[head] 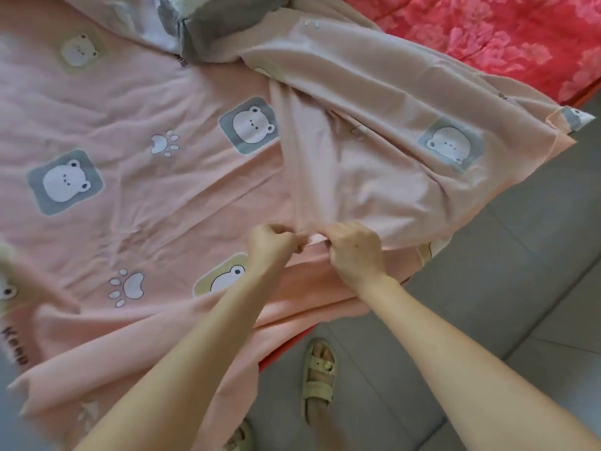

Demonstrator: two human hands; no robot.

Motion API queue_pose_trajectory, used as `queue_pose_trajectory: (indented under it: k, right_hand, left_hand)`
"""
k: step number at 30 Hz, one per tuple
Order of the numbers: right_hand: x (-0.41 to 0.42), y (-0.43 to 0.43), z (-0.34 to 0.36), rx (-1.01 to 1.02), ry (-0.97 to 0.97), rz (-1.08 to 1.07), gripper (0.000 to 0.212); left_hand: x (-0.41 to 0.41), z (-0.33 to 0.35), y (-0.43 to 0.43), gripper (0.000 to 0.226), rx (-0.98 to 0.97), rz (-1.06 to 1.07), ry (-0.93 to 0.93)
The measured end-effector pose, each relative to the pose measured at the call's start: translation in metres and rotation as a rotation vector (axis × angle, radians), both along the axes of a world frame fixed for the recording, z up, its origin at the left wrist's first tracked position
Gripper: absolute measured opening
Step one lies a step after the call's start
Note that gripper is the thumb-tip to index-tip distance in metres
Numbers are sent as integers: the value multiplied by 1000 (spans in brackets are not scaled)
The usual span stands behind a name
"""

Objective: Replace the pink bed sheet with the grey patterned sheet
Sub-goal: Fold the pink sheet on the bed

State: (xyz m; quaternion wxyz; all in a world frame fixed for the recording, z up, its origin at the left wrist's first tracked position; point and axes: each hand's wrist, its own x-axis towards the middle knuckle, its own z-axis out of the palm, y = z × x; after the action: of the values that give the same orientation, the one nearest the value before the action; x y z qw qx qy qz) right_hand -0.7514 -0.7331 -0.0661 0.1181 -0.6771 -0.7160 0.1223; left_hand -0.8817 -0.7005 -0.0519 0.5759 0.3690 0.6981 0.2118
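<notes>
The pink bed sheet point(162, 102), printed with bear faces and paw prints, covers most of the bed. Its right part is folded back over itself, with the paler underside up. My left hand point(271, 244) and my right hand point(354, 250) sit side by side at the bed's near edge, both pinching the folded edge of this sheet. A bundle of grey and white fabric point(208, 24), possibly the grey patterned sheet, lies bunched at the top of the bed.
A red floral mattress cover point(507, 37) shows at the top right where the sheet is pulled off. Grey floor tiles point(520, 255) run along the right. My foot in a beige sandal point(318, 375) stands by the bed's red edge.
</notes>
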Motion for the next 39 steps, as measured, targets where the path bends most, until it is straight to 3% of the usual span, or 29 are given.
queue_pose_trajectory:
  k: [3, 6, 9, 12, 14, 17, 22, 26, 29, 33, 35, 37, 39]
  right_hand:
    - [-32, -19, 29, 97, 203, 120, 25]
    - [-90, -48, 60, 128, 308, 305, 24]
    - [-152, -78, 78, 147, 345, 383, 26]
    - [-213, -116, 87, 180, 338, 475, 16]
    - [-249, -148, 89, 175, 305, 559, 21]
    - [-308, -209, 93, 131, 263, 659, 25]
    - [-402, -288, 99, 94, 277, 723, 29]
    - [-416, -256, 76, 14, 222, 356, 22]
    - [-401, -221, 63, -97, 160, 170, 29]
    - [-398, -179, 64, -76, 71, 134, 19]
    - [-399, -158, 65, -55, 59, 99, 28]
    - [-399, -136, 56, -59, 55, 91, 32]
    - [-397, -121, 51, -57, 28, 83, 20]
  left_hand:
    - [-58, 24, -27, 14, 124, 120, 18]
    - [-146, 33, -66, 9, 213, 370, 307]
    - [-244, 27, -120, 3, 168, 692, 505]
    - [-326, 15, -181, 13, 96, 888, 534]
    - [-368, -1, -220, 15, -2, 956, 479]
    - [-409, -31, -278, 14, -137, 895, 290]
    - [-428, -61, -322, 28, -179, 673, 30]
    - [-436, -78, -329, 26, -197, 690, -26]
    - [-437, -90, -317, 26, -179, 690, -51]
    - [-441, -111, -291, 27, -141, 636, -10]
    - [-443, -127, -275, 34, -166, 607, -4]
    - [-445, -149, -261, 43, -256, 594, 10]
    - [-445, -167, -251, 50, -362, 615, -30]
